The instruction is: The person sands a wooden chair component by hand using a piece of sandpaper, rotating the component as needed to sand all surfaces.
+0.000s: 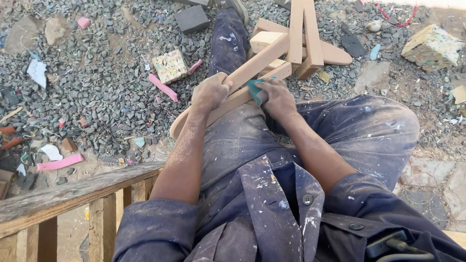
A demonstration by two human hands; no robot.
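Note:
A pale wooden frame [291, 46] made of several joined slats rests across my lap and reaches out over the gravel. My left hand [209, 91] grips one slanted slat of it near its lower end. My right hand [276, 98] presses a small teal sanding pad [253, 88] against the same slat, just right of my left hand. Both hands and forearms are dusted with sawdust. My legs in paint-spattered blue work trousers [340, 131] lie under the frame.
Grey gravel covers the ground, strewn with foam scraps: a speckled foam block [170, 66], a larger one [432, 47], a dark grey block [192, 18], pink strips [59, 162]. A rough wooden rail [58, 196] runs at lower left.

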